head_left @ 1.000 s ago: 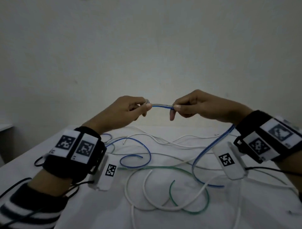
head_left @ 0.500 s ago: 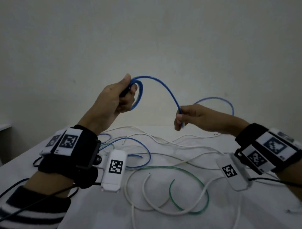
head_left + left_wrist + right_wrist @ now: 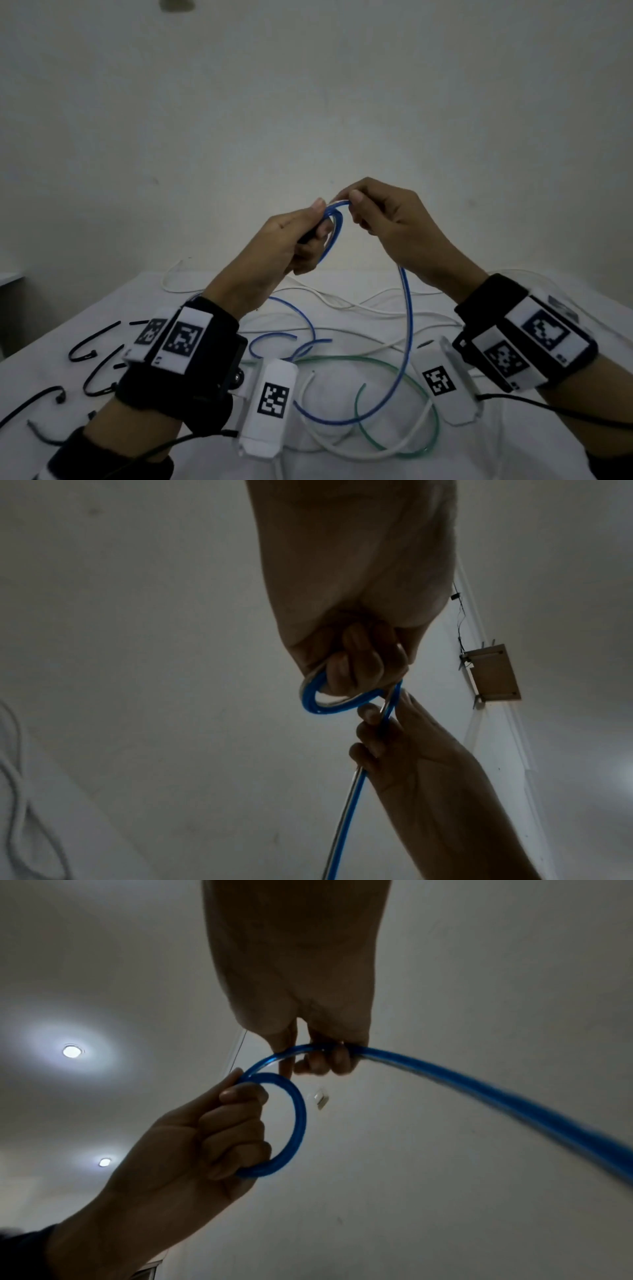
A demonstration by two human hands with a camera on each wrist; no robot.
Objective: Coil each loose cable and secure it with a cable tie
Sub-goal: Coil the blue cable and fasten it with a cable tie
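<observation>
A blue cable (image 3: 408,325) is held up above the white table (image 3: 102,318). My left hand (image 3: 301,236) grips a small coil of it (image 3: 318,702) (image 3: 291,1123), fingers curled through the loops. Right beside it, my right hand (image 3: 370,212) pinches the same cable (image 3: 308,1049) at the top of the coil. From there the blue cable hangs down and ends in a loop lying on the table (image 3: 342,419). Black cable ties (image 3: 92,342) lie at the left of the table.
Loose white cables (image 3: 342,305), a green cable (image 3: 394,363) and another blue cable (image 3: 301,322) lie tangled across the middle of the table. A wall stands close behind the table. Sensor cases and leads hang from both wrists.
My hands were pulled apart with a long arc of blue cable between them; now the right hand has come up against the left and laid that arc onto the coil.
</observation>
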